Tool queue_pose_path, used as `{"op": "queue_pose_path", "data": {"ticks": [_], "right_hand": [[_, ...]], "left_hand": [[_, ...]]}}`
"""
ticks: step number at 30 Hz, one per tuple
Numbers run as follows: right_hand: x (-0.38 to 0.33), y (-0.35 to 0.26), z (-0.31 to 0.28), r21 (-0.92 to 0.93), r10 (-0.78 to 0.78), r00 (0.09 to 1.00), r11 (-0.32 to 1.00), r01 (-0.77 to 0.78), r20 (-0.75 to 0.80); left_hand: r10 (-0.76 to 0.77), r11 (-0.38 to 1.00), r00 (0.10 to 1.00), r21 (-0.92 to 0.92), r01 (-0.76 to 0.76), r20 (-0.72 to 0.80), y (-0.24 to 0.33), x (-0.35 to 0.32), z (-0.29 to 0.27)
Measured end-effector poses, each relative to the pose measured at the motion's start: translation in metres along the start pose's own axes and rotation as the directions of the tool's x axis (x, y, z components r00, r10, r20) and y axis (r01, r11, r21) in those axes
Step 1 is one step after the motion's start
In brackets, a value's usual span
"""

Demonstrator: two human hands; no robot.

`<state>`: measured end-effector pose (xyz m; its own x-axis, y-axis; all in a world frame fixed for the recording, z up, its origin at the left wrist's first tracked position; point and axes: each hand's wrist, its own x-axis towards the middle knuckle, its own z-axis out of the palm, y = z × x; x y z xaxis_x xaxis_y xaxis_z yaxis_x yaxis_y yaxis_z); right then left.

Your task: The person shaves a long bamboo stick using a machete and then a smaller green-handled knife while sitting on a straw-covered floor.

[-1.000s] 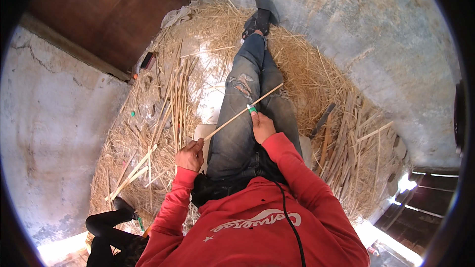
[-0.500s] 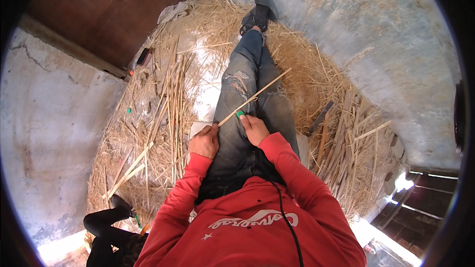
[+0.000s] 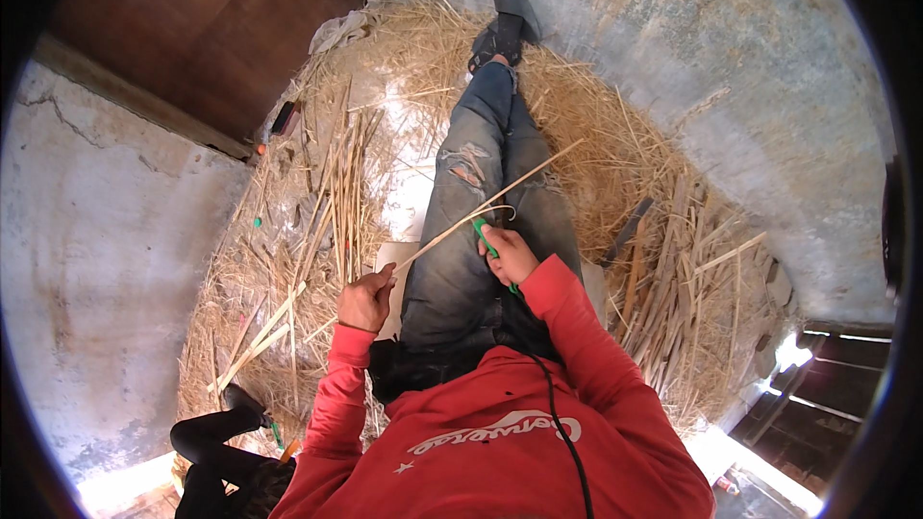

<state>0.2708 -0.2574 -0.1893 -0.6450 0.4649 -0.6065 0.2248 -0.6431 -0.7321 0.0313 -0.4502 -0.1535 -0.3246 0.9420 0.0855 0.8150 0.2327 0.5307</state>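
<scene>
I sit on a heap of straw with my legs in grey jeans (image 3: 481, 192) stretched out ahead. My left hand (image 3: 365, 300) grips the near end of a long thin pale cane strip (image 3: 486, 207) that slants up to the right across my thigh. My right hand (image 3: 510, 255) is closed on a green-handled tool (image 3: 484, 234) held against the strip near its middle. Both arms wear red sleeves.
Straw and cut cane (image 3: 336, 192) lie all round on the floor. A bundle of split sticks (image 3: 673, 279) lies at my right. A brown wooden door (image 3: 212, 29) and concrete walls (image 3: 106, 259) close in. Another person in black (image 3: 221, 452) crouches at lower left.
My left hand has slid back toward my body along the strip. The strip has shifted a little, and my right hand stays on the tool against it.
</scene>
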Motion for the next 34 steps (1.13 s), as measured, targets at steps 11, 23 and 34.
{"op": "queue_pose_path", "data": {"ticks": [11,23,34], "right_hand": [[0.022,0.01,0.018,-0.737,-0.582,0.762,0.64,0.215,-0.284],[0.03,0.016,0.007,-0.691,-0.526,0.83,0.67,0.27,-0.185],[0.019,0.0,-0.004,-0.297,-0.154,0.975,0.949,0.102,-0.157]], "left_hand": [[-0.024,1.0,0.999,-0.012,0.023,-0.045,0.0,0.0,0.023],[-0.12,0.992,0.991,-0.042,0.117,-0.066,0.015,0.009,0.024],[-0.104,0.982,0.994,-0.161,0.098,-0.026,0.005,0.009,0.035]]}}
